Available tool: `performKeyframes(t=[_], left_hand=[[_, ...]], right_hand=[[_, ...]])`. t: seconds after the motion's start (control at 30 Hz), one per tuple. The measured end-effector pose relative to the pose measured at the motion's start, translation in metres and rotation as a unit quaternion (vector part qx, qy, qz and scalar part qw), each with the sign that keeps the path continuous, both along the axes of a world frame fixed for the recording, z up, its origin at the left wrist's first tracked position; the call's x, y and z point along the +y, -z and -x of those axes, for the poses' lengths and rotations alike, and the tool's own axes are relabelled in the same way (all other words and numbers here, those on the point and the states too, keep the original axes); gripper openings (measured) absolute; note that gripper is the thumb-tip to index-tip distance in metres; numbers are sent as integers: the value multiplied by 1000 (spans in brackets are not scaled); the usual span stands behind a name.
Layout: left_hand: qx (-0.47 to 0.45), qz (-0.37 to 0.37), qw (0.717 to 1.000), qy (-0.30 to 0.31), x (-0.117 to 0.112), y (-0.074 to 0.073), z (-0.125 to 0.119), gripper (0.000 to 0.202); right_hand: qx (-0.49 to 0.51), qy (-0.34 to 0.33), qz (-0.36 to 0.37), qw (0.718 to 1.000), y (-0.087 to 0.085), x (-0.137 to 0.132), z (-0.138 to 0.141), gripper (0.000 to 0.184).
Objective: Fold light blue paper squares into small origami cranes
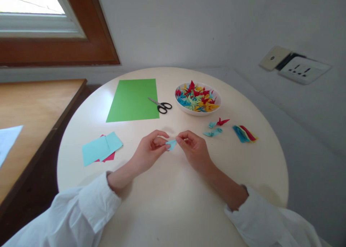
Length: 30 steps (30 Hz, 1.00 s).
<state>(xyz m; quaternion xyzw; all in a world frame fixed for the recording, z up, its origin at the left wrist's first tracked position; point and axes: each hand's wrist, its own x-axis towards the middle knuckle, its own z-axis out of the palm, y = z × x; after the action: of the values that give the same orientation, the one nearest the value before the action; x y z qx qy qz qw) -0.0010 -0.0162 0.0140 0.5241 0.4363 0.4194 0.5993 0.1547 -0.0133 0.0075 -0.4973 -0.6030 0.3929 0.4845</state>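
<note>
A small light-blue folded paper piece (171, 144) is pinched between both hands over the middle of the round white table (173, 203). My left hand (150, 151) grips its left side with thumb and fingers closed. My right hand (193, 148) pinches its right edge. Both forearms in white sleeves rest toward the table's near edge.
A green sheet (133, 99) and black-handled scissors (161, 105) lie at the back. A white bowl (198, 108) holds several coloured paper cranes. Loose cranes (216, 127), a stack of coloured strips (244, 133) and light-blue squares over red paper (101, 149) lie around. A wooden desk (32, 110) stands left.
</note>
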Motion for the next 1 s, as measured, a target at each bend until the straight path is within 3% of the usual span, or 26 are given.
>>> performKeyframes(t=[0.4, 0.63, 0.87, 1.0], left_hand=[[62, -75, 995, 20, -1, 7, 3, 25], [43, -37, 998, 4, 0, 2, 2, 29], [52, -55, 996, -50, 1, -3, 3, 29], [50, -14, 998, -27, 2, -2, 3, 31]], right_hand=[[-26, -41, 22, 999, 1, -1, 3, 13], [6, -21, -6, 1000, 1, -3, 1, 16], [21, -20, -1, 1000, 3, -1, 0, 16], [23, -8, -2, 1000, 3, -1, 0, 15]])
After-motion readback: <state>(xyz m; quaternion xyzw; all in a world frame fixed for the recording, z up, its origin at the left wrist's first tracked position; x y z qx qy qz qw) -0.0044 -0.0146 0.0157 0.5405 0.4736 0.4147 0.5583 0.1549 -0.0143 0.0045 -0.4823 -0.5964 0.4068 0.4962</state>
